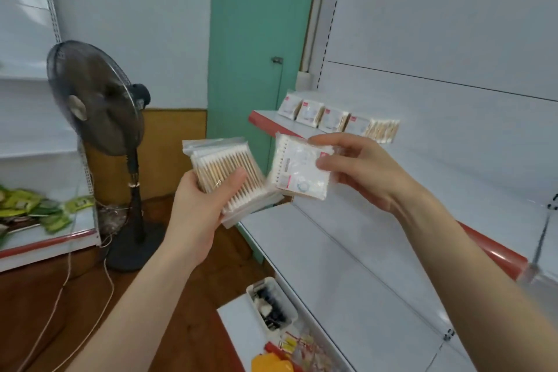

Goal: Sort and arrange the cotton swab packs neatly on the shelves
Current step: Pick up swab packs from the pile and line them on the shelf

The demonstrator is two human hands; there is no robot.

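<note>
In front of the white shelving unit, at chest height: left hand (193, 205), gripping a stack of cotton swab packs (231, 175) in clear bags, thumb laid across the wooden sticks, white tips pointing down and to the right; the stack tilts, its lower corner just over the near edge of the lower shelf (302, 251). Right hand (359, 172), closed in a pinch on a single cotton swab pack (299, 170), printed label side up, thumb under and forefinger over its right edge; this pack sits just beside the stack, their corners nearly touching. Upper shelf (265, 119), red-edged: a row of shelved swab packs (332, 119) standing upright and leaning on one another, four showing labels, the rightmost group showing bare sticks. Below, by the shelf base: white tray (271, 302) of small dark items, contents too blurred to name; red and yellow packets (283, 353) beside it. To the left: black pedestal fan (99, 106) standing on the wooden floor (39, 296), thin cord trailing from its base. Far left: second shelf unit (54, 238) holding green packets (36, 205) in a loose heap. Behind: teal door (250, 39), closed, small latch on its right edge.
</note>
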